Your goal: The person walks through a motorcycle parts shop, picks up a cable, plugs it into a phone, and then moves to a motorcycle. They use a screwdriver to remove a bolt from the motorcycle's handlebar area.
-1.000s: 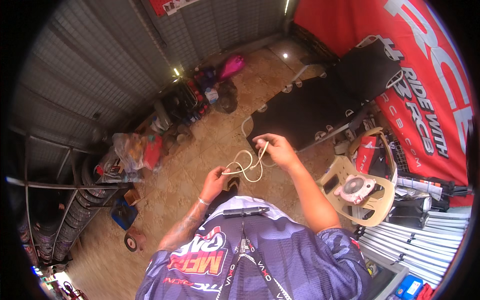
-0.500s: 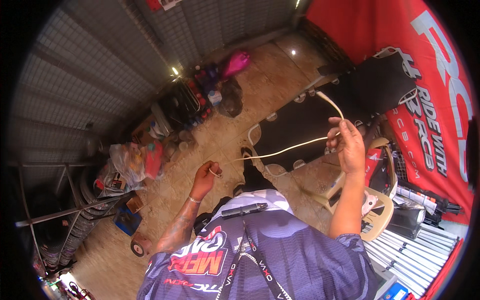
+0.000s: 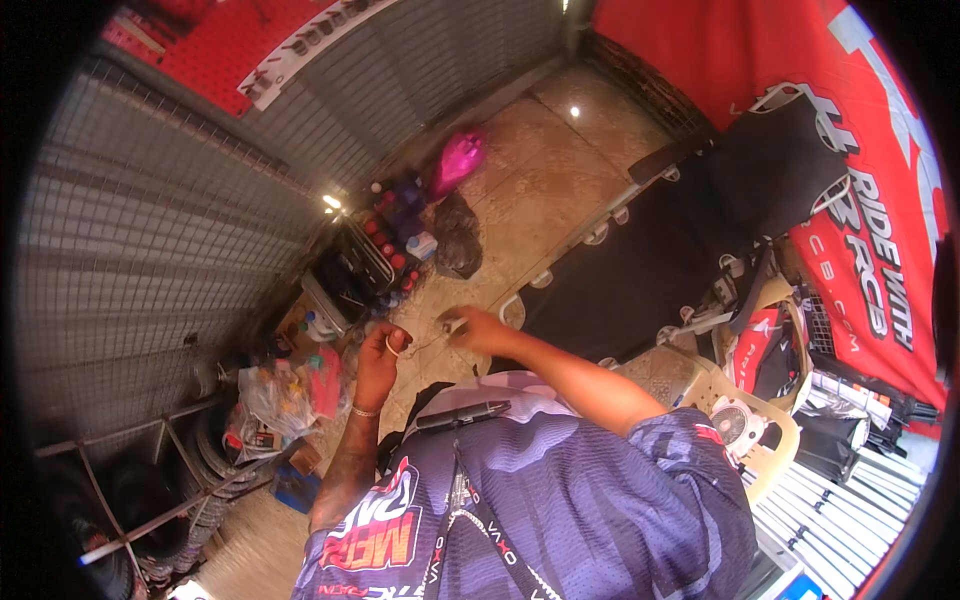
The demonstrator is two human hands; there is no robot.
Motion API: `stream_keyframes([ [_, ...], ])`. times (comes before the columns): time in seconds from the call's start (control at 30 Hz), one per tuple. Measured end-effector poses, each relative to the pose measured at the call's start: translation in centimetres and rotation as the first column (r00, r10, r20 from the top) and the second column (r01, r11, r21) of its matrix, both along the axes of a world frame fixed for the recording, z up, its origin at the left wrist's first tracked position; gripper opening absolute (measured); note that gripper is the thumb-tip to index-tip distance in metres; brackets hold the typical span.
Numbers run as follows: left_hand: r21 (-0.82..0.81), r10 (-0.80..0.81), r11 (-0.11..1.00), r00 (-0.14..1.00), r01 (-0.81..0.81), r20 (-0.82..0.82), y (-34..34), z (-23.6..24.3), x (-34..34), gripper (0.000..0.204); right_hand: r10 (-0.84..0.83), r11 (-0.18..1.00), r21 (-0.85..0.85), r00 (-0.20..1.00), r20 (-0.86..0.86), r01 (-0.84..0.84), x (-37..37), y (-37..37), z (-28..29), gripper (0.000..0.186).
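Note:
My left hand (image 3: 380, 356) is closed, its fingers pinched on a thin cream cord (image 3: 394, 344) that shows as a small curve at the fingertips. Close to it on the right, my right hand (image 3: 482, 332) has curled fingers, slightly blurred, with a pale bit of the cord between them. The two hands are a short gap apart over the tiled floor (image 3: 420, 365). Most of the cord's length cannot be made out here.
A black folding cot (image 3: 640, 255) stretches to the far right. A beige plastic chair (image 3: 775, 440) with a small fan (image 3: 738, 420) stands at my right. Plastic bags (image 3: 285, 395), a black bag (image 3: 458, 238) and a tyre rack (image 3: 150, 440) line the left side.
My right hand has swept left and down, close to my left hand. The cord, stretched between the hands before, no longer shows as a long line. The view has shifted.

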State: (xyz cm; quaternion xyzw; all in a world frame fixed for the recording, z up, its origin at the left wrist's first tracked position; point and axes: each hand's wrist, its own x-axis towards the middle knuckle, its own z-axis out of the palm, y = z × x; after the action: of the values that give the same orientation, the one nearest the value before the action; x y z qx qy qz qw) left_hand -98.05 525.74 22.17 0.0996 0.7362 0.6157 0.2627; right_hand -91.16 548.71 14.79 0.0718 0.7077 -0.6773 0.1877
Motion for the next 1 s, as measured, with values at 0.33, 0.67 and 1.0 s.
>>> stream_keyframes([
  [0.33, 0.086, -0.053, 0.995, 0.998, 0.054, -0.017, 6.6, 0.8, -10.5, 0.018, -0.046, 0.958, 0.261, 0.960, -0.277, 0.121, -9.7, -0.8, 4.3, 0.038],
  [0.67, 0.141, -0.109, 0.984, 0.994, 0.111, -0.022, 10.3, -1.2, -20.8, 0.015, -0.135, 0.885, 0.390, 0.941, -0.310, 0.256, -16.5, 5.3, 3.5, 0.029],
  [1.0, 0.025, -0.249, 0.968, 0.968, 0.248, 0.042, 15.0, -4.9, -25.4, 0.015, -0.380, 0.596, 0.707, 0.910, -0.168, 0.380, -13.7, 16.5, -3.1, 0.024],
])
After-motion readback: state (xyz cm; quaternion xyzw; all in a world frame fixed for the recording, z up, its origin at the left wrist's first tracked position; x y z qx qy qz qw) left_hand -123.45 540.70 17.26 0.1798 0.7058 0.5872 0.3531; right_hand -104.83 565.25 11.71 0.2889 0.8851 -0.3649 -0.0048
